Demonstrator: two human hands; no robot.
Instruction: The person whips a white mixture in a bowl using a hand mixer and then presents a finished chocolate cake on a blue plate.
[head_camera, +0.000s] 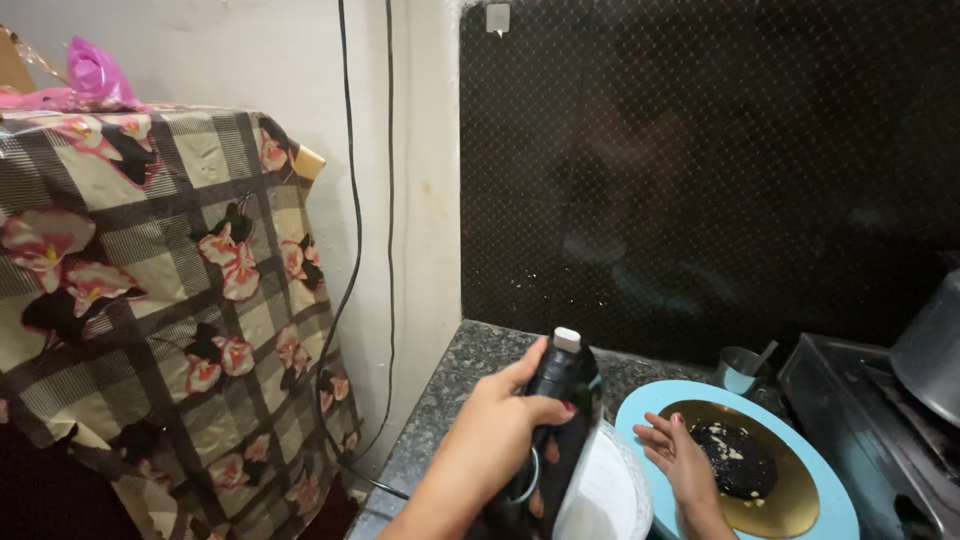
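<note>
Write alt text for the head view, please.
The left hand grips a dark bottle with a white cap, while the right hand rests on a light blue plate beside a stove. A floral checked cloth hangs at left.

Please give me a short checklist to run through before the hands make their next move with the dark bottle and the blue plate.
1. Left hand grips the dark bottle firmly: ok, fingers wrap its neck.
2. Bottle cap closed: cannot tell, though the white cap looks seated.
3. Right hand steadies the blue plate: ok, it rests on the plate.
4. Plate sits flat on the granite counter: cannot tell, its base is hidden.
5. Small steel cup stands apart from both hands: ok.
</note>
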